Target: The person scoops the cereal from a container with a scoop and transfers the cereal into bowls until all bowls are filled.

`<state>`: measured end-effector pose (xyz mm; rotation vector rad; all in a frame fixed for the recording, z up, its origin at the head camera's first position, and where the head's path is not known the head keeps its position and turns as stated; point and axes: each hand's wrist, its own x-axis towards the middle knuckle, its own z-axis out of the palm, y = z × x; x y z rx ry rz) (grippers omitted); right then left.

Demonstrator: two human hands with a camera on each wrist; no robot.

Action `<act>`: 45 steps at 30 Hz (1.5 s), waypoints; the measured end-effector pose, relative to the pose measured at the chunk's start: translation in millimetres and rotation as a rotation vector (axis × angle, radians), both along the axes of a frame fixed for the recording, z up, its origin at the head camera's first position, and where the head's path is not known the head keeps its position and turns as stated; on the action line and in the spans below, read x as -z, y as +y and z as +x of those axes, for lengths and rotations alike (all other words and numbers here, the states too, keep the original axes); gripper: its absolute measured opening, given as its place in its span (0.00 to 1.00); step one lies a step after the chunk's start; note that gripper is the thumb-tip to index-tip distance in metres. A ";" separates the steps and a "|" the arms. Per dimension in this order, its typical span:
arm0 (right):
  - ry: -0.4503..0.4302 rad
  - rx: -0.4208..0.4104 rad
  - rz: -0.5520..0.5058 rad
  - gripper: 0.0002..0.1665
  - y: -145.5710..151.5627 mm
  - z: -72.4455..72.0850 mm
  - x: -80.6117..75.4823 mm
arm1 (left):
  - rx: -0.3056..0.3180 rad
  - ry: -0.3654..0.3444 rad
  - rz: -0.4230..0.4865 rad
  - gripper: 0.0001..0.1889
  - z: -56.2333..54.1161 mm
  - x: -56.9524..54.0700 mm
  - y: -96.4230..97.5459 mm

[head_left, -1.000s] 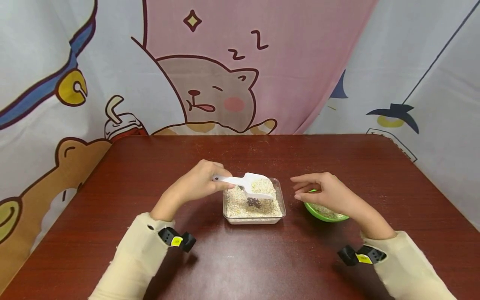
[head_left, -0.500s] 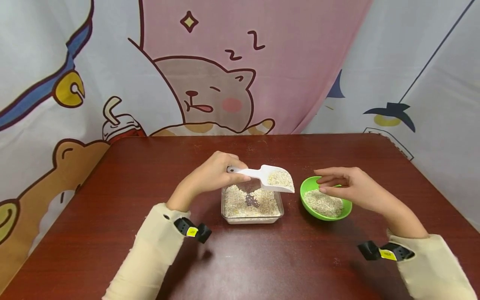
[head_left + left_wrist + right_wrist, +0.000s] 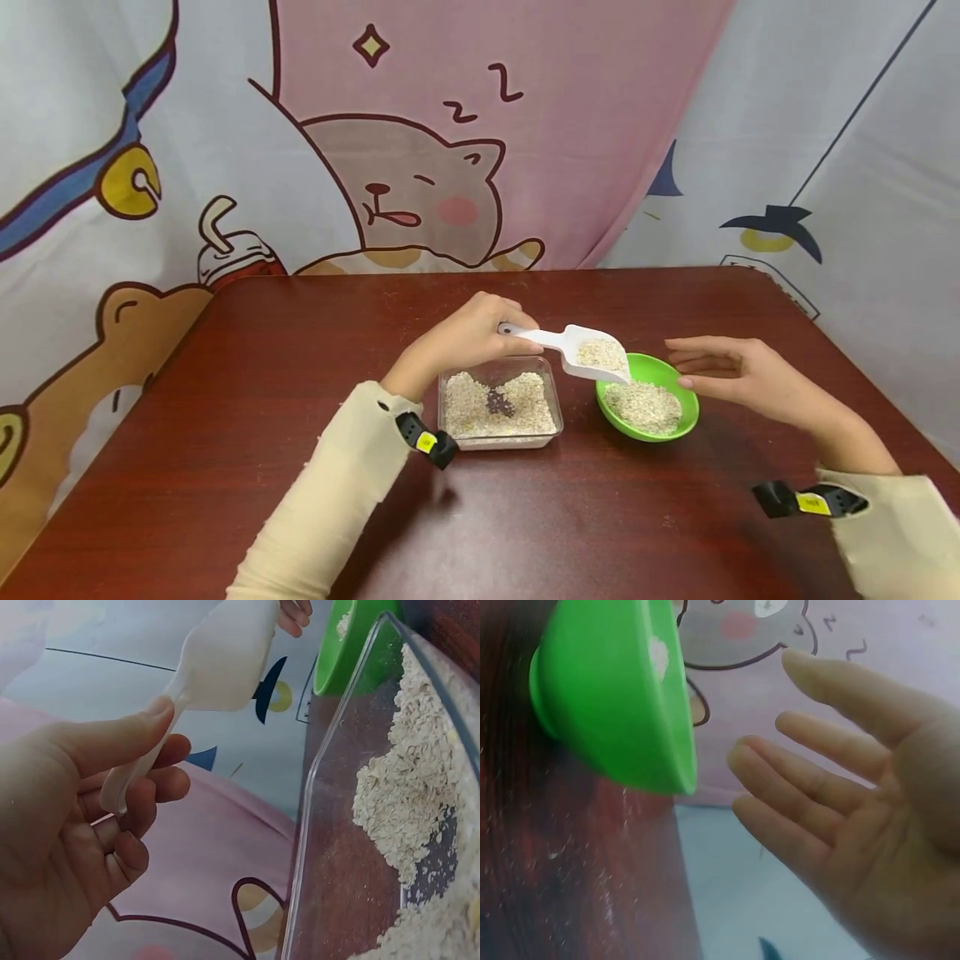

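Observation:
My left hand (image 3: 480, 333) pinches the handle of a white scoop (image 3: 573, 343) between thumb and fingers. Oat flakes (image 3: 602, 354) lie in the scoop, whose tip hangs over the left rim of a green bowl (image 3: 686, 431). More oats (image 3: 645, 408) fill part of that bowl. Below the left forearm sits a clear rectangular container (image 3: 557, 417) of oats, its dark bottom showing through a gap in the middle. Just right of the bowl, my right hand (image 3: 750, 379) hovers with fingers extended, holding nothing. The right wrist view shows its palm (image 3: 885, 832) apart from the bowl.
A dark red-brown table (image 3: 570, 517) carries the container and the bowl side by side. Stray flakes are scattered on its surface. Behind its far edge hangs a printed cartoon curtain (image 3: 585, 108).
The left hand has carried the loaded scoop rightward from above the container to the bowl's left rim. The right hand has shifted right, away from over the bowl.

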<state>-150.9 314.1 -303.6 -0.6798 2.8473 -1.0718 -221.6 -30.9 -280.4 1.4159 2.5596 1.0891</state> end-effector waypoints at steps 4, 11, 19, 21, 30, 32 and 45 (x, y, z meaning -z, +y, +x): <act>-0.010 0.008 0.010 0.27 6.8 -3.4 5.9 | 0.006 0.000 -0.016 0.07 -6.5 1.3 10.3; -0.096 -0.040 -0.001 0.29 15.1 -8.6 15.2 | 0.051 -0.001 -0.061 0.08 -18.3 3.8 25.5; -0.161 -0.025 0.000 0.29 21.0 -13.7 24.5 | 0.074 0.052 -0.145 0.10 -27.5 6.1 42.7; -0.166 -0.023 0.001 0.28 21.5 -14.4 25.4 | 0.068 0.047 -0.169 0.11 -28.9 5.6 46.8; -0.166 -0.025 -0.019 0.29 22.2 -15.7 26.1 | 0.088 0.064 -0.228 0.12 -33.0 5.3 60.8; -0.177 -0.023 -0.019 0.29 21.3 -16.3 25.9 | 0.091 0.079 -0.232 0.12 -32.9 6.2 62.2; -0.177 -0.007 -0.025 0.29 21.1 -16.1 27.0 | 0.057 0.102 -0.279 0.06 -21.0 4.6 75.8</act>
